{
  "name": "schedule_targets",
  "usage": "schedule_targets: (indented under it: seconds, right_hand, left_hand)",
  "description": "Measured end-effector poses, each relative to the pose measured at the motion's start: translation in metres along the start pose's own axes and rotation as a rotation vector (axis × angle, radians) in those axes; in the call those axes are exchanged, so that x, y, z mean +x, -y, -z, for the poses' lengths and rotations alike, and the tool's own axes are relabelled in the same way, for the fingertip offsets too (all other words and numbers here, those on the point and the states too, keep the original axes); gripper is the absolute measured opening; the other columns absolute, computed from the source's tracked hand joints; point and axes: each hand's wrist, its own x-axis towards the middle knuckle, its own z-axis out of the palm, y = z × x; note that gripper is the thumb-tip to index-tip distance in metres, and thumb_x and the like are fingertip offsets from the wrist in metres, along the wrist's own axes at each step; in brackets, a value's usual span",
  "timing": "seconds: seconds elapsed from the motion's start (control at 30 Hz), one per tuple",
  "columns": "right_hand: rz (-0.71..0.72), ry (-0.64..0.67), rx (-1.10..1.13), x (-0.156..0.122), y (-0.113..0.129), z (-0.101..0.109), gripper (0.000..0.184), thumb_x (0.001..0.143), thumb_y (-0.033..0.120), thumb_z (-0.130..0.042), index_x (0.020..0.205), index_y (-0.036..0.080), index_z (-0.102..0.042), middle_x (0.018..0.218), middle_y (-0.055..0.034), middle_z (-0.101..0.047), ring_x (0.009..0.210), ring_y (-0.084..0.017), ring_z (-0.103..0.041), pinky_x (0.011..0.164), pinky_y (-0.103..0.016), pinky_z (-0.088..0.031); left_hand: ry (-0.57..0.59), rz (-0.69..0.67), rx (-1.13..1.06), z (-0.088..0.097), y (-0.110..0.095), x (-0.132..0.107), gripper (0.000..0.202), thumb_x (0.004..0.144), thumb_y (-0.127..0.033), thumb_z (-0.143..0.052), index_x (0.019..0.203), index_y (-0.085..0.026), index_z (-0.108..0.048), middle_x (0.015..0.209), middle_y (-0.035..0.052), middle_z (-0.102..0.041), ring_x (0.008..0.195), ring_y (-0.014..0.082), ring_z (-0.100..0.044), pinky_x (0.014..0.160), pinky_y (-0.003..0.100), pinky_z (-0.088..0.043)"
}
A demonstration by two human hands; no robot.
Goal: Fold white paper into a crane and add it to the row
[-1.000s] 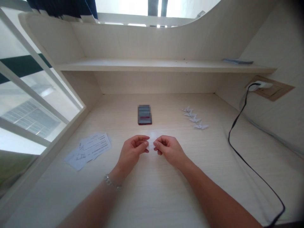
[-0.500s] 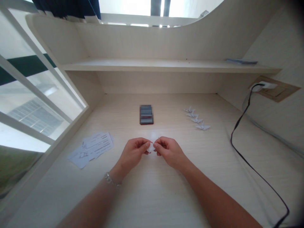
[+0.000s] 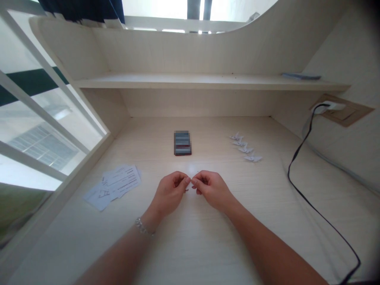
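My left hand [image 3: 173, 191] and my right hand [image 3: 212, 189] meet fingertip to fingertip just above the desk. Each is closed in a pinch on a small piece of white paper, which the fingers now hide almost entirely. A bracelet [image 3: 142, 226] circles the left wrist. Beyond my right hand, several folded white paper cranes [image 3: 246, 150] stand in a slanting row. To the left lie overlapping sheets of paper [image 3: 123, 182] with printed lines and a drawing. A dark, blurred-out rectangular object [image 3: 182, 143], probably a phone, rests straight ahead of my hands.
A black cable [image 3: 308, 202] runs from a wall socket [image 3: 346, 111] down the desk's right side. Above the desk's back spans a shelf [image 3: 190, 80] with a flat bluish item [image 3: 301, 76] on it. White bars [image 3: 38, 103] border the left side.
My left thumb has shifted up and in towards the right fingertips, covering the paper that showed between the hands. My right hand stays nearly as it was.
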Motion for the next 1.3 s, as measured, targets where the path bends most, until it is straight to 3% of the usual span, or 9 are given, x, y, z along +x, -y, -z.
schedule_targets:
  seconds: [0.13,0.3,0.5,0.6,0.73,1.07,1.3]
  right_hand:
    - [0.022,-0.013,0.004,0.0010,-0.0027,0.0002,0.017,0.080,0.027,-0.051,0.073,0.015,-0.062,0.063,-0.0019,-0.061,0.055,-0.011,-0.055,0.053,-0.023,-0.042]
    - [-0.013,-0.003,0.124,0.0018,-0.0020,-0.0002,0.015,0.078,0.027,-0.053,0.074,0.015,-0.060,0.066,-0.0025,-0.062,0.058,-0.012,-0.057,0.056,-0.023,-0.045]
    - [0.012,-0.035,0.101,0.0000,-0.0015,-0.0007,0.017,0.079,0.030,-0.054,0.073,0.015,-0.061,0.063,-0.0019,-0.061,0.056,-0.011,-0.055,0.053,-0.023,-0.043]
    - [-0.007,0.010,0.202,0.0026,-0.0048,0.0003,0.019,0.079,0.032,-0.053,0.076,0.014,-0.062,0.068,-0.0039,-0.063,0.058,-0.012,-0.056,0.056,-0.024,-0.045]
    - [-0.042,-0.022,0.298,0.0063,-0.0075,0.0030,0.021,0.077,0.034,-0.055,0.078,0.014,-0.061,0.073,-0.0054,-0.064,0.058,-0.012,-0.057,0.057,-0.026,-0.047]
    - [0.050,-0.064,0.005,0.0014,-0.0046,-0.0007,0.014,0.081,0.026,-0.048,0.074,0.017,-0.056,0.062,0.0004,-0.058,0.057,-0.011,-0.053,0.055,-0.023,-0.041]
    - [0.061,-0.029,-0.013,0.0016,-0.0026,0.0022,0.014,0.081,0.026,-0.047,0.076,0.017,-0.057,0.065,-0.0007,-0.060,0.060,-0.011,-0.054,0.056,-0.023,-0.041]
  left_hand:
    - [0.040,0.012,-0.096,-0.0003,-0.0006,0.0002,0.022,0.079,-0.035,-0.054,0.078,-0.014,-0.060,0.071,0.0028,-0.060,0.064,0.0130,-0.056,0.061,0.025,-0.046]
    - [-0.041,-0.041,-0.024,0.0024,-0.0003,0.0011,0.021,0.079,-0.033,-0.055,0.077,-0.013,-0.059,0.067,0.0019,-0.059,0.061,0.0119,-0.055,0.058,0.023,-0.044]
    - [0.012,-0.022,-0.056,0.0008,-0.0005,0.0012,0.022,0.077,-0.034,-0.056,0.080,-0.013,-0.061,0.065,0.0017,-0.059,0.061,0.0121,-0.054,0.057,0.023,-0.043]
    - [-0.028,-0.035,-0.027,0.0025,-0.0001,0.0017,0.022,0.078,-0.034,-0.055,0.079,-0.013,-0.062,0.065,0.0019,-0.060,0.061,0.0122,-0.054,0.057,0.023,-0.043]
    - [-0.072,-0.038,0.019,0.0059,0.0013,0.0020,0.023,0.078,-0.034,-0.055,0.080,-0.013,-0.062,0.065,0.0021,-0.060,0.060,0.0125,-0.054,0.057,0.023,-0.043]
    - [-0.059,-0.022,0.004,0.0015,-0.0012,0.0013,0.023,0.077,-0.034,-0.055,0.078,-0.013,-0.062,0.064,0.0021,-0.060,0.060,0.0123,-0.054,0.055,0.022,-0.043]
    - [-0.060,0.001,-0.037,0.0033,-0.0025,0.0013,0.022,0.075,-0.033,-0.057,0.079,-0.012,-0.063,0.063,0.0024,-0.061,0.058,0.0121,-0.053,0.055,0.022,-0.042]
